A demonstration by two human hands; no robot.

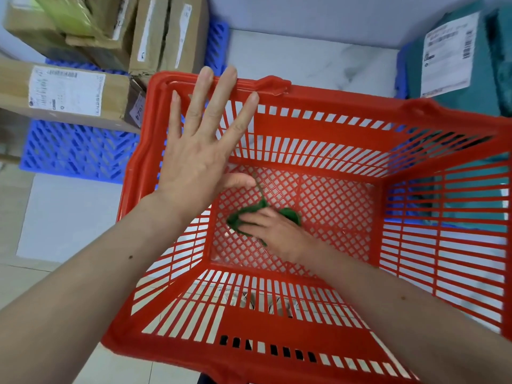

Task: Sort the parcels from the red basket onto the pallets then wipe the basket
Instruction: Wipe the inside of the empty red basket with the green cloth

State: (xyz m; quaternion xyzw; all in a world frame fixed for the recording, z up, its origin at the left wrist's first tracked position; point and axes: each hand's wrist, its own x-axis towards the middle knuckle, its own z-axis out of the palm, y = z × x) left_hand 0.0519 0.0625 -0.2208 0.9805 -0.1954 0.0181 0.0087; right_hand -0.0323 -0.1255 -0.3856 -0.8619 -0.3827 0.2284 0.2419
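With parcels already on the pallets, the right hand presses a cloth flat onto the basket floor to wipe, its grip's curl unclear, while the left hand, fingers spread, hovers at the rim, likely to steady it

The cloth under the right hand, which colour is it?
Green cloth, clearest in the head view.

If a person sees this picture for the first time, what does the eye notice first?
First the big red basket filling the middle, holding no parcels. Inside it the right hand presses a green cloth on the mesh bottom, while the left hand is spread open above the left wall. Cardboard boxes lie on a blue pallet at upper left.
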